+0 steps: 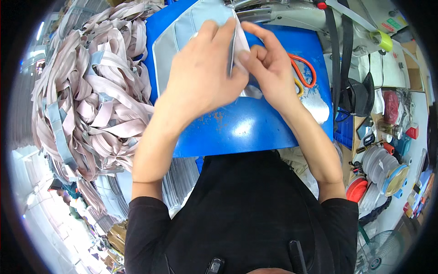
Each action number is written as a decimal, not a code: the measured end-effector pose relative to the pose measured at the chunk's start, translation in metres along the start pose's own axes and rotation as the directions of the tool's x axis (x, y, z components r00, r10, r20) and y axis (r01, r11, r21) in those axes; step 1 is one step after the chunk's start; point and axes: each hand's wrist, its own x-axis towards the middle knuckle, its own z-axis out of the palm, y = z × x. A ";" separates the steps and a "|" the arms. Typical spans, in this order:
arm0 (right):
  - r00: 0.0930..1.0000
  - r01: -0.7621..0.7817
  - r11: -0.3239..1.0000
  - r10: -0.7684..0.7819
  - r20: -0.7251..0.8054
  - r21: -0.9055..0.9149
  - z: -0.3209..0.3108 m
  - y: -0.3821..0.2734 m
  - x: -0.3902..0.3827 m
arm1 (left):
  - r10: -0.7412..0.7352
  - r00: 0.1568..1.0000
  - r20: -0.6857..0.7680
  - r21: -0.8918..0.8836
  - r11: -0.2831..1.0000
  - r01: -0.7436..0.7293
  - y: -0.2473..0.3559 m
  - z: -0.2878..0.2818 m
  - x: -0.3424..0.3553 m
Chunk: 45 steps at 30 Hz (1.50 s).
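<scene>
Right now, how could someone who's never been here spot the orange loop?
Start at the blue tabletop, then find the person's right hand over it. Just right of that hand is the orange loop; its colour sets it apart from the yellow loop lower in view.

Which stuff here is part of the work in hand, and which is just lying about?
In hand, or likely in use:
- grey fabric piece, at the left hand and right hand
- blue work surface
- perhaps the pinkish strips, piled alongside

Apparently lying about:
- orange loop handle
- yellow-green roll
- fan
</scene>
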 end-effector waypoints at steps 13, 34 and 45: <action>0.916 0.314 0.293 0.155 0.369 -0.903 -0.008 -0.034 0.024 | 0.213 0.913 -0.348 -0.182 0.940 -0.288 -0.034 -0.018 -0.043; 0.987 -0.011 0.999 0.017 -0.160 0.041 0.003 -0.001 -0.031 | 0.482 0.870 -0.102 0.061 0.876 -0.478 -0.009 0.009 -0.032; 0.988 -0.039 0.936 0.088 -0.125 0.349 0.012 0.000 0.022 | 0.455 0.882 -0.121 0.100 0.890 -0.445 -0.041 0.004 0.020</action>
